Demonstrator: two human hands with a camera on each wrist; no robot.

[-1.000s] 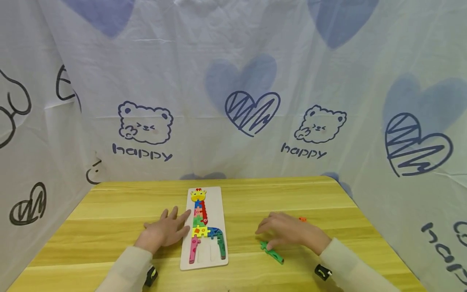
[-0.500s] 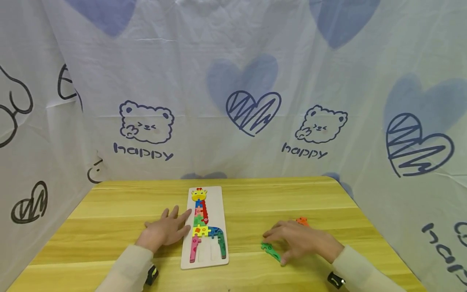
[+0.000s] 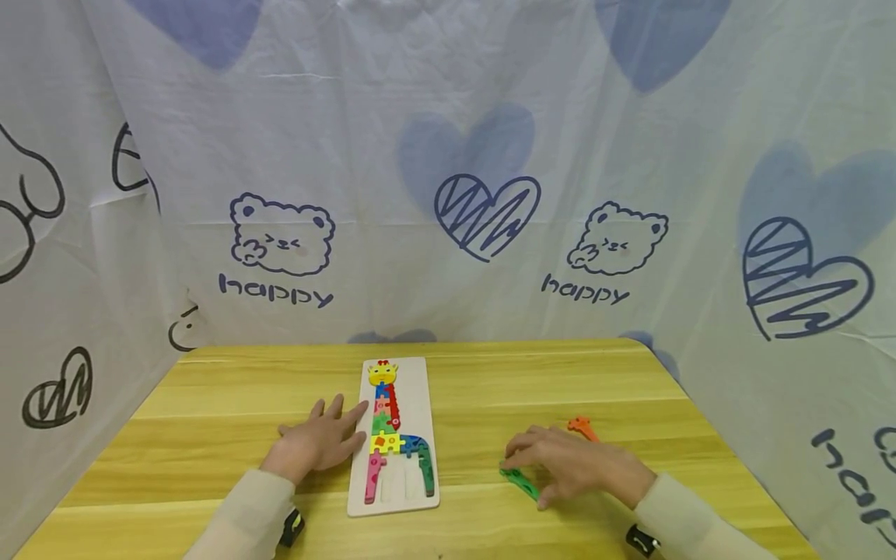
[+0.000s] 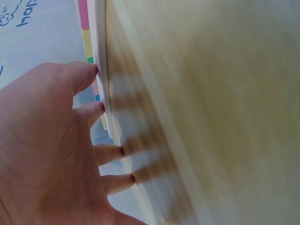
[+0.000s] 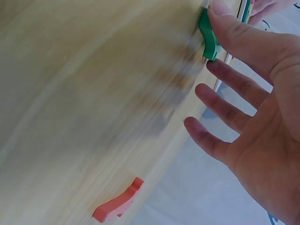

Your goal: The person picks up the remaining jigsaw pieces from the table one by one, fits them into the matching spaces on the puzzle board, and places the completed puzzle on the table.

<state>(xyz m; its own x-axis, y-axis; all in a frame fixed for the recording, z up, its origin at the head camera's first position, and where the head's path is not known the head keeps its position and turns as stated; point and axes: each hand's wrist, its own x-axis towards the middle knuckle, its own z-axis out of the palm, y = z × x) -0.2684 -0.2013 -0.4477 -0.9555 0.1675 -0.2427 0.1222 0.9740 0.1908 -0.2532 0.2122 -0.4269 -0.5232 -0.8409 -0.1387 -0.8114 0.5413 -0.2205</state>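
A white puzzle board (image 3: 413,381) lies on the wooden table, bearing a colourful giraffe puzzle (image 3: 385,442). Two bare leg-shaped recesses show between the pink front leg and the dark green hind leg. My left hand (image 3: 315,443) rests beside the board, fingers spread; thumb and index finger touch its left edge. Right of the board, my right hand (image 3: 570,465) pinches a green leg-shaped puzzle piece (image 3: 519,482) lengthwise, with index fingertip at one end and thumb at the other. In the right wrist view, this green piece (image 5: 208,35) is at the tabletop, the other fingers apart from it.
An orange puzzle piece (image 3: 581,426) lies just behind the right hand, partly hidden by it in the head view. A white printed curtain (image 3: 490,311) hangs behind and at both sides of the table (image 3: 231,381).
My right hand has shifted slightly right and its thumb has come to the green piece's near end. More of the orange piece shows. The left hand and board stay still.
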